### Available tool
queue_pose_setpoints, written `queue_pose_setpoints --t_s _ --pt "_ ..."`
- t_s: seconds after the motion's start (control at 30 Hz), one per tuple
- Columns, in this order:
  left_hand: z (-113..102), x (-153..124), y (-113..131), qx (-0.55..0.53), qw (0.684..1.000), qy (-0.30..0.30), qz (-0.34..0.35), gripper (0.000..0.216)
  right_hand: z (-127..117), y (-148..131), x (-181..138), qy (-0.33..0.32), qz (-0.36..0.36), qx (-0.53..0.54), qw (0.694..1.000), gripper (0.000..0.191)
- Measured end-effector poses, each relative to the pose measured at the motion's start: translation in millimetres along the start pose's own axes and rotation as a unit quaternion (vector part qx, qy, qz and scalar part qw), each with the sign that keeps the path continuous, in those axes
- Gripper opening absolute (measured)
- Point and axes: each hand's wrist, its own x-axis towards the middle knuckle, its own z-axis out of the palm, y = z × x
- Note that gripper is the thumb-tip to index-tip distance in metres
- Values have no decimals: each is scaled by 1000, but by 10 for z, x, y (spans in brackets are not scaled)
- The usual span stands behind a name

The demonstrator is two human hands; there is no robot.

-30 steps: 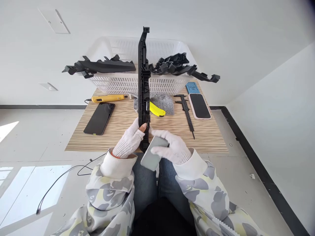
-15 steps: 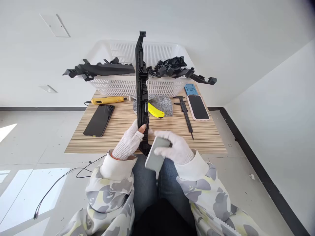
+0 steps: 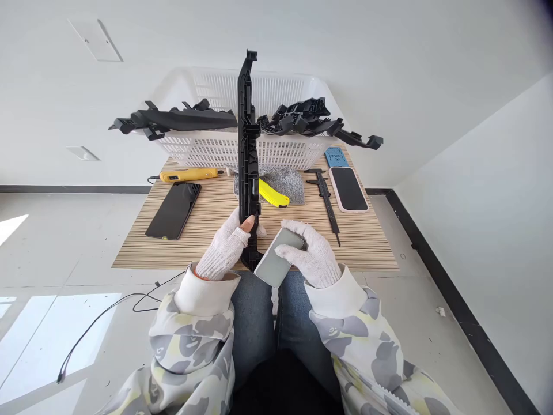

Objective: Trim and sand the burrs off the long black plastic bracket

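Head view: left hand (image 3: pixel 224 246) closed around long, ribbed black part (image 3: pixel 248 158), right hand (image 3: pixel 317 256) around grey block (image 3: pixel 276 259).

Around the bench (image 3: pixel 140 253), a black phone (image 3: pixel 175 211) is laid at nine o'clock, a yellow corded tool (image 3: pixel 190 175) at ten, a blue object (image 3: pixel 336 157) at two; a caliper (image 3: pixel 329 207) is placed at three.

- Gloved left hand (image 3: pixel 223 245) grips a long black part (image 3: pixel 248 150).
- Gloved right hand (image 3: pixel 316 256) holds a flat grey block (image 3: pixel 275 262).
- White basket (image 3: pixel 207 150) on the table (image 3: pixel 207 222) bears other black parts (image 3: pixel 190 120).
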Motion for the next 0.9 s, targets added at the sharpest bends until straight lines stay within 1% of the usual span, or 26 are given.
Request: queue_pose_setpoints --t_s 0.07,0.13,0.23,0.33,0.4,0.43,0.47,0.57,0.63,0.77,0.9 --pt "4 -8 -17 -38 999 8 -17 60 -3 -27 7 1 9 -1 1000 59" --pt "3 -36 -52 -66 997 20 -32 64 -11 -46 4 0 0 -1 1000 59" --pt "-16 -86 -137 -138 986 18 -87 72 -9 -27 0 6 -10 -9 1000 57" --pt "-65 -79 -237 -171 979 -8 -110 77 40 32 49 -6 11 7 1000 54" --pt "-93 -57 -281 -179 975 -37 -127 74 86 52 92 -1 29 37 999 54" --pt "-97 -51 -292 -193 976 -27 -102 74 105 51 107 4 32 48 998 53" --pt "-93 -49 -295 -200 975 -38 -89 76 119 44 115 10 32 56 998 53" --pt "-41 -72 -260 -238 969 -44 -38 89 133 5 117 25 23 55 998 53" --pt "3 -102 -210 -255 966 -27 -20 95 128 -22 116 26 21 49 998 53" --pt "40 -173 -106 -228 973 14 -31 94 109 -51 126 19 11 40 999 50" --pt "26 -200 -72 -190 981 13 -34 90 91 -43 139 7 18 29 999 51"
